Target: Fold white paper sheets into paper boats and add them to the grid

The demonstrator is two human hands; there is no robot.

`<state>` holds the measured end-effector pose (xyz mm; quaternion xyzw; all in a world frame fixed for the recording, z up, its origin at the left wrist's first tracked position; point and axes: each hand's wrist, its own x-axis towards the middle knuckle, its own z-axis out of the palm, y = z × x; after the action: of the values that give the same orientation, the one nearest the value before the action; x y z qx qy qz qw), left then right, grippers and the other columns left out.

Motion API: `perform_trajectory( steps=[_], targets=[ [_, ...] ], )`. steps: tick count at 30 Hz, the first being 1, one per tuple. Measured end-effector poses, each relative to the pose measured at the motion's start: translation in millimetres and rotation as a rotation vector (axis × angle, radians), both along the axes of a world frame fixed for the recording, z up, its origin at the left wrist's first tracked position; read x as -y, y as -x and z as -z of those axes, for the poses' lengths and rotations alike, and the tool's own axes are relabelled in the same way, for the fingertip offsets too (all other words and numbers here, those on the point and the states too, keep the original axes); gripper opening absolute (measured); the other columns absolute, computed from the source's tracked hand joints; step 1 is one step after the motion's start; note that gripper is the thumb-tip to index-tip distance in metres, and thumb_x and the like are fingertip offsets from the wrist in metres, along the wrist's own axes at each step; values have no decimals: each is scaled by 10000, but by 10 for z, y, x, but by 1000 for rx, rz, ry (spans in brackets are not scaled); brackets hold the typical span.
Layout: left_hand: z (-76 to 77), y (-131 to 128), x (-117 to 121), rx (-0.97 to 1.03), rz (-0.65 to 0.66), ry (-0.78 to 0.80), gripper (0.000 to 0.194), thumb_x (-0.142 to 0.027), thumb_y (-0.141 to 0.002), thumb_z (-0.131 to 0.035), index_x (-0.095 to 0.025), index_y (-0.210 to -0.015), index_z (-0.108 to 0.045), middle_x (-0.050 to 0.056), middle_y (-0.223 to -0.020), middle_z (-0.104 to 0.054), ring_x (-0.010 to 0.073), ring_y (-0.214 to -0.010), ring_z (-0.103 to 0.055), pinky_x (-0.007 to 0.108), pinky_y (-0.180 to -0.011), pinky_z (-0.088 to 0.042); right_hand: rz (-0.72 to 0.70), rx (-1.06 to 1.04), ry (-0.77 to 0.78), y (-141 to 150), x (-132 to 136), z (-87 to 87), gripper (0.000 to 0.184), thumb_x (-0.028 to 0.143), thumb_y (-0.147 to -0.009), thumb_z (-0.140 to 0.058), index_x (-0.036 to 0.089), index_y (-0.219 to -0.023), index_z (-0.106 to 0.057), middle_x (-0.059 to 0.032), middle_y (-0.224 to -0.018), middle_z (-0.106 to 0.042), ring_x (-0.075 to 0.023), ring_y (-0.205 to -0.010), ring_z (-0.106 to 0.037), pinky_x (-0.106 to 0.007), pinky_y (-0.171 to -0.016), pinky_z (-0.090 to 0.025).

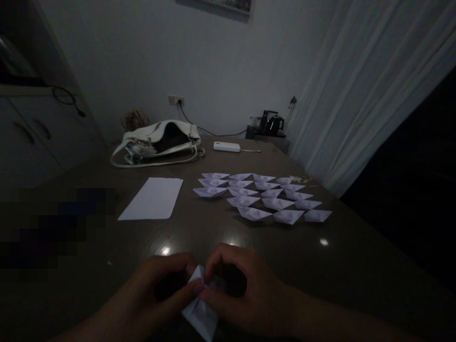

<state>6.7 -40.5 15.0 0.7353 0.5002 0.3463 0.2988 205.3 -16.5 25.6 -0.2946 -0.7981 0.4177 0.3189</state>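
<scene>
A partly folded piece of white paper (pixel 201 317) is held low at the front of the table, between both hands. My left hand (pixel 162 287) pinches its left side with thumb and forefinger. From the right, my right hand (pixel 245 289) grips the same paper, its thumb close to the left thumb. Part of the paper is covered by the fingers. Beyond the hands, several folded paper boats (pixel 253 213) stand in loose rows on the table. A stack or sheet of flat white paper (pixel 152 199) lies left of the boats.
On the dark table (pixel 199 232), a white handbag (pixel 160 140) sits at the back left. Right of it lies a white power bank (pixel 227 147) with a short cable. Black kettles (pixel 272 123) stand behind the far edge. A pale curtain (pixel 342 95) hangs along the right.
</scene>
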Motion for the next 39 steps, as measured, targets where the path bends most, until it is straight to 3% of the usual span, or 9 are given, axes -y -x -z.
perform_trajectory(
  steps=[11,21,27,31,39],
  targets=[
    [50,18,-6,45,-48,55,243,-484,-770,-611,-250,-759,-675,-28,-652,-683,153,-602,-648,175,-532,-543,72,45,-300,0,-7,27,49,204,-809,-546,175,-839,-572,-18,-748,-599,-126,-678,-553,-234,-631,-417],
    [32,-17,14,-10,-54,-94,185,-411,-773,-608,-242,-732,-673,-30,-628,-687,143,-559,-644,159,-503,-534,38,-8,-332,51,10,104,45,181,-806,-526,185,-844,-549,-43,-842,-647,-141,-752,-588,-252,-702,-456],
    [89,-18,47,1,-26,-123,78,-294,-746,-603,-239,-752,-657,-27,-658,-702,142,-585,-665,157,-543,-550,36,-13,-345,76,20,132,32,171,-767,-528,190,-793,-525,-46,-815,-647,-138,-703,-584,-244,-649,-458],
    [83,-1,55,-39,2,-115,118,-292,-771,-564,-236,-702,-642,-26,-632,-686,140,-560,-646,160,-519,-541,32,-5,-382,79,20,157,37,172,-747,-533,186,-782,-534,-47,-798,-649,-136,-681,-581,-243,-630,-450],
    [220,97,87,-77,-17,-136,207,-311,-748,-641,-300,-953,-665,-12,-875,-718,181,-772,-672,196,-666,-558,23,-37,-544,87,19,128,65,174,-746,-552,187,-803,-581,-52,-835,-671,-145,-703,-600,-250,-634,-448]
  ],
)
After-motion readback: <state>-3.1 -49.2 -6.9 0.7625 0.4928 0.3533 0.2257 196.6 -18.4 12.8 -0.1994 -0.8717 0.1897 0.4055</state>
